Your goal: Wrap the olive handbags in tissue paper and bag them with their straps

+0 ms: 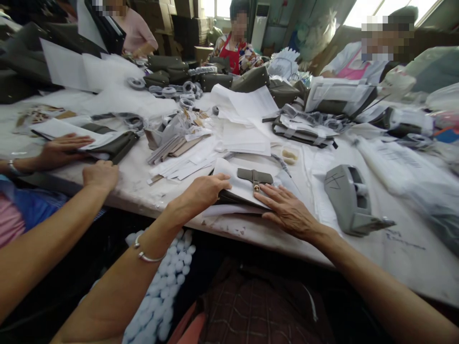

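An olive-grey purse [254,176] with a strap and a small metal clasp lies partly wrapped in white paper [233,184] near the table's front edge. My left hand [204,191], with a silver bangle on its wrist, rests on the left side of the wrapped purse, fingers curled over the paper's edge. My right hand [287,210] lies flat on the right side, fingers stretched toward the clasp.
A grey tape dispenser [349,198] stands to the right. Stacks of white paper [244,136], tape rolls [168,91] and more olive purses [251,79] cover the table. A neighbour's hands [62,148] press another wrapped purse at the left. Other people sit across.
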